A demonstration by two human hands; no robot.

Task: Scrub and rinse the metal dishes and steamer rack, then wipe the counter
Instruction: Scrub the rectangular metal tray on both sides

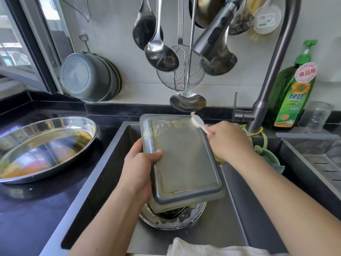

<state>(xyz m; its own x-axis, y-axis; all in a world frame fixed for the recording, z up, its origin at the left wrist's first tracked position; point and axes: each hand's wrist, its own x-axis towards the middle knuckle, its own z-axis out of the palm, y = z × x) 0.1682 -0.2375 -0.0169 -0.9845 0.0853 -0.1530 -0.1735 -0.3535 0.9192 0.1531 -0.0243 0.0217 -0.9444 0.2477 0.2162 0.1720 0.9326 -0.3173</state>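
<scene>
Left hand (140, 163) grips the tray (180, 156) tilted over the sink — right hand (227, 141) pinches a brush (198, 122) at 1 o'clock; I'd scrub those crusty corners harder.

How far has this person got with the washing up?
Early on, it seems. Nothing looks finished. In hand: the left hand holds a rectangular metal tray over the sink while the right hand works a white scrubber at its soapy top corner. Left: the oval dish on the counter still shows orange residue, a dirty round dish waits below.
</scene>
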